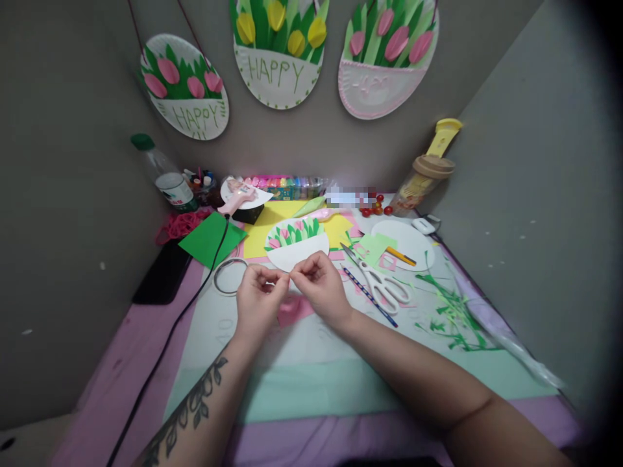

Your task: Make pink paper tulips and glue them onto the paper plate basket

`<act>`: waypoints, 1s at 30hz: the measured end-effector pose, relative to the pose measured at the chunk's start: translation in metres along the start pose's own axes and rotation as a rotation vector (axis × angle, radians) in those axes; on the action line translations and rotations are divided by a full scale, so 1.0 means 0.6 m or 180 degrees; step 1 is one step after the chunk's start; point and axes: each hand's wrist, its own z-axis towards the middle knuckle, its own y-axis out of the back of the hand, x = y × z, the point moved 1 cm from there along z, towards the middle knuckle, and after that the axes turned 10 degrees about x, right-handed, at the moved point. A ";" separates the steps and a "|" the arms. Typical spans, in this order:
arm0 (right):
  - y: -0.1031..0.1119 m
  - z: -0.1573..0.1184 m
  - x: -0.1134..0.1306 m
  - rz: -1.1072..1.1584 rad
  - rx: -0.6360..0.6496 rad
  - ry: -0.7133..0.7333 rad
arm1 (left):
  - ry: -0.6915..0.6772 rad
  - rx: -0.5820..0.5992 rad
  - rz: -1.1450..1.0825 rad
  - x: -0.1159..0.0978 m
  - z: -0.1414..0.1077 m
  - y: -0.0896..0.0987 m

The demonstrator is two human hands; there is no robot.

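My left hand (263, 295) and my right hand (322, 288) meet at the fingertips over the middle of the table. Each is closed in a pinch, and whatever lies between the fingers is too small to make out. Just beyond them lies a paper plate (304, 251) with a white half-plate pocket, pink tulips and green paper leaves. Pink paper (296, 310) shows beneath my hands. To the right are white-handled scissors (384, 285) and a dark blue patterned pencil (368, 296).
Yellow paper (256, 240), green paper (213, 239), a tape roll (230, 277), a black phone (163, 274) and a glue gun (239, 196) with its black cable are left. Green scraps (457, 311), a white oval (422, 250) and a cup (419, 185) are right. Decorated plates (280, 81) hang behind.
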 end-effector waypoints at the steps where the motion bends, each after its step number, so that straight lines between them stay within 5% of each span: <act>1: 0.001 0.001 -0.001 -0.0018 0.0048 -0.0004 | 0.0018 0.0012 -0.0080 0.000 0.000 -0.001; 8: 0.026 0.022 0.007 0.0115 -0.0015 0.0126 | 0.0078 -0.0171 -0.0530 -0.006 0.009 0.000; 14: 0.021 0.020 0.003 0.0034 0.0306 -0.0435 | 0.0471 -0.0306 -0.0943 0.001 0.012 0.000; 24: 0.008 0.012 -0.001 0.0428 0.0320 -0.0801 | 0.0620 0.0137 -0.1005 0.004 -0.005 -0.022; 30: 0.021 0.020 -0.007 0.0707 0.0388 -0.0961 | 0.0513 0.0336 -0.0462 0.010 0.003 -0.003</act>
